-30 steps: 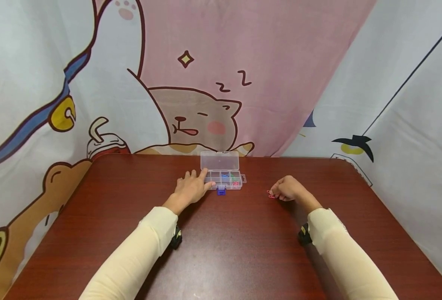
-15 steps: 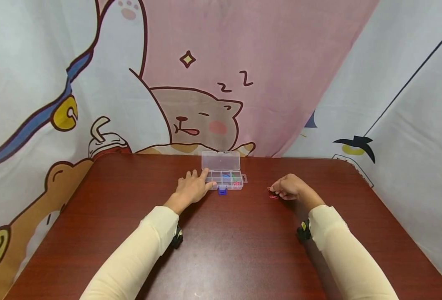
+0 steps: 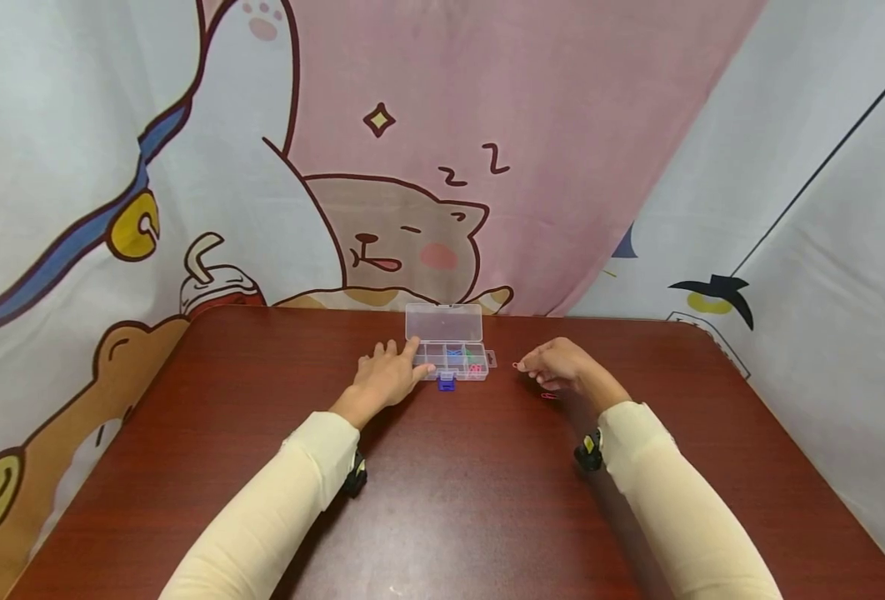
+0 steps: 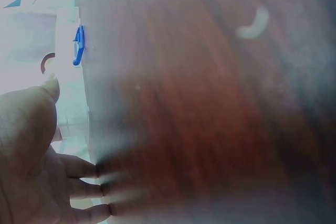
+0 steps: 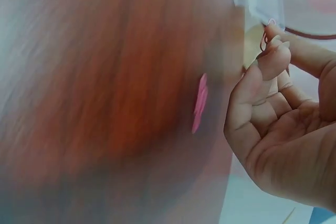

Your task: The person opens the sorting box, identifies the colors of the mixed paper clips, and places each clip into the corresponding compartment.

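Observation:
A clear plastic compartment box [image 3: 427, 360] stands on the table with its lid [image 3: 443, 322] raised at the back. Blue paper clips [image 3: 453, 353], green ones [image 3: 470, 355] and pink ones [image 3: 475, 369] lie in separate compartments. My left hand [image 3: 386, 377] rests at the box's left end, fingers spread, thumb by the front wall. Between thumb and forefinger my right hand [image 3: 560, 365] pinches a pink paper clip [image 5: 263, 41], just right of the box. Another pink paper clip [image 5: 200, 103] lies on the table below that hand.
A blue latch [image 3: 446, 383] hangs at the box's front, and a clear hanging tab [image 3: 492, 359] juts from its right end. The brown wooden table [image 3: 442, 500] ends at a printed curtain [image 3: 562, 150] behind the box.
My right hand has lifted one pink paper clip away from the other and carried it left toward the box. My left hand stays at the box.

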The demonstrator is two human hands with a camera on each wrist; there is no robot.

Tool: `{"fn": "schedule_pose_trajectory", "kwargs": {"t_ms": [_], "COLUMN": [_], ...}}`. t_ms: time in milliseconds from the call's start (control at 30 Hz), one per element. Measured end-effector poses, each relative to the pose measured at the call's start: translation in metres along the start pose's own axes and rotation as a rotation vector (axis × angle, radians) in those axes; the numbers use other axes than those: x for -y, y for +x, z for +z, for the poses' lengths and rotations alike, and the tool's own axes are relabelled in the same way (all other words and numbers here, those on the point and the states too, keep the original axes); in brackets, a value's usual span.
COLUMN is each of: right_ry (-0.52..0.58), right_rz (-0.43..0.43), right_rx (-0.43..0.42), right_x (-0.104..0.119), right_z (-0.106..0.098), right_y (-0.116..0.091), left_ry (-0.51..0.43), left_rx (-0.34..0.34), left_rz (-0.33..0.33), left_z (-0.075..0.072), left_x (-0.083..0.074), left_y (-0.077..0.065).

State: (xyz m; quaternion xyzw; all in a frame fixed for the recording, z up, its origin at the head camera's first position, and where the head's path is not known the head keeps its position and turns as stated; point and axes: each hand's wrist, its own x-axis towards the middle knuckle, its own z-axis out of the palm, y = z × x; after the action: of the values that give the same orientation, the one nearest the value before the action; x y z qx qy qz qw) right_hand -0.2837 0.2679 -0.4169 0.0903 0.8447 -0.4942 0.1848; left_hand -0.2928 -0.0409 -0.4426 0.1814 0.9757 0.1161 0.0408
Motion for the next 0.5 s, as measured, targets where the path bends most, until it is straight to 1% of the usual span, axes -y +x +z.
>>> {"fn": "schedule_pose_trajectory", "kwargs": {"t_ms": [233,433,500], "right_ry": [-0.027,-0.042,-0.03], "right_rz": [-0.052,-0.088,-0.089], "right_rx": [0.01,0.018,0.025], "right_x": [0.024,0.036,0.039], "right_z": [0.02,0.035,0.04], "right_y": [0.009,0.015,0.016], "left_ry": [-0.009,-0.011,-0.011], "left_rx": [0.002,0.005,0.008], "left_rz": [-0.006,-0.013,-0.015], "left_z": [-0.001,0.0,0.0], "left_x": [0.0,-0.001,-0.001], "left_y": [-0.001,-0.001,-0.001]}}
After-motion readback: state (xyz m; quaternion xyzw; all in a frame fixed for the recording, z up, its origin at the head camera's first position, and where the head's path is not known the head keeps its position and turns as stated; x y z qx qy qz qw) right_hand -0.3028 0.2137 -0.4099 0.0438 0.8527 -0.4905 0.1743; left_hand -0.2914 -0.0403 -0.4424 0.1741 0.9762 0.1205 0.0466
